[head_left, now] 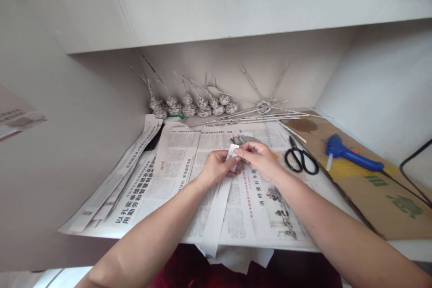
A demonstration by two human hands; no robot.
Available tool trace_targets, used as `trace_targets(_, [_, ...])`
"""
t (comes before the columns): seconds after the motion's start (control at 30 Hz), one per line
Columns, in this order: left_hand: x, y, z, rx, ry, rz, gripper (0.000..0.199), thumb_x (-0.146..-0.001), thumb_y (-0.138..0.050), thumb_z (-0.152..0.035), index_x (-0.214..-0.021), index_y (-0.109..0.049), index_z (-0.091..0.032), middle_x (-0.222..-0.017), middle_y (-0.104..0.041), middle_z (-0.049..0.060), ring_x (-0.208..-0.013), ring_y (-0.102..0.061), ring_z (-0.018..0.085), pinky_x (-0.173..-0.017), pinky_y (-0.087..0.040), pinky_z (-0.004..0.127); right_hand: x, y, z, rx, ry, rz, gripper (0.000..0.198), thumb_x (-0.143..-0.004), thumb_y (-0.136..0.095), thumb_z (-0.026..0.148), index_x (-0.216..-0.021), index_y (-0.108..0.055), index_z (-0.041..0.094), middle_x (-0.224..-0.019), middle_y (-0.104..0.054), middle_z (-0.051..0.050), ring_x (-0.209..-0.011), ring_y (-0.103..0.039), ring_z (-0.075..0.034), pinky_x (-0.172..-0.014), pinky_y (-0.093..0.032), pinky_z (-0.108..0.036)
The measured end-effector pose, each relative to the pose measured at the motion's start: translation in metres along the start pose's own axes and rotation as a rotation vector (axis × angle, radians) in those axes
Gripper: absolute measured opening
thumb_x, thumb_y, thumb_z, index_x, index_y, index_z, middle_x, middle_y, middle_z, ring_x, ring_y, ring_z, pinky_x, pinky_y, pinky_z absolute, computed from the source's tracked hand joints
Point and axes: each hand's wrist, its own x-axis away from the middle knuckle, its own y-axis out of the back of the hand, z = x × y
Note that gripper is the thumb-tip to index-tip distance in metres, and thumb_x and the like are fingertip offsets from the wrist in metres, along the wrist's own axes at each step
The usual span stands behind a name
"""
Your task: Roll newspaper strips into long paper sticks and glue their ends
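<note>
A long strip of newspaper [216, 216] runs from the table's front edge up to my hands. My left hand [219, 164] is closed on the strip near its upper end, thumb on top. Right beside it, the fingers of my right hand [256, 157] pinch the tip of the same strip. Beneath both hands lie spread newspaper sheets [178, 153]. Just beyond my fingers sits a grey, layered object [248, 139], partly hidden by my right hand. Black-handled scissors [300, 157] rest to the right of my right hand.
A blue glue gun [353, 153] lies on flattened cardboard [364, 207] at the right. Along the back stand several woven paper gourds [204, 107], a spoked paper weaving [263, 107] and thin rolled paper sticks [249, 119]. Cut paper strips [118, 184] pile up at the left. A white panel [236, 0] overhangs the table.
</note>
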Motion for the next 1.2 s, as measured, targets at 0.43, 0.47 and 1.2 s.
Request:
trace_targets(0.43, [-0.004, 0.004, 0.005, 0.077, 0.000, 0.033, 0.033, -0.075, -0.066, -0.042, -0.081, -0.066, -0.010, -0.075, -0.066, 0.007, -0.069, -0.063, 0.015, -0.064, -0.055, 0.027, -0.006, 0.008, -0.011, 0.089, 0.030, 0.030, 0.039, -0.067, -0.066, 0.054, -0.074, -0.067, 0.016, -0.048, -0.048, 0.004, -0.043, -0.037, -0.008, -0.041, -0.028, -0.022])
trace_targets(0.47, [-0.004, 0.004, 0.005, 0.083, 0.012, 0.027, 0.033, -0.075, -0.066, -0.042, -0.082, -0.066, -0.010, -0.076, -0.067, 0.008, -0.069, -0.064, 0.015, -0.064, -0.055, 0.027, -0.006, 0.008, -0.012, 0.087, 0.026, 0.031, 0.039, -0.068, -0.066, 0.055, -0.074, -0.067, 0.016, -0.048, -0.047, 0.005, -0.043, -0.036, -0.008, -0.041, -0.028, -0.022])
trace_targets(1.2, [-0.002, 0.000, 0.002, 0.046, 0.013, 0.047, 0.030, -0.074, -0.066, -0.040, -0.085, -0.063, -0.013, -0.077, -0.066, 0.007, -0.076, -0.064, 0.017, -0.069, -0.054, 0.030, -0.005, 0.000, -0.011, -0.039, -0.030, -0.009, 0.031, -0.062, -0.075, 0.047, -0.063, -0.059, 0.020, -0.043, -0.048, 0.006, -0.034, -0.039, -0.008, -0.036, -0.026, -0.023])
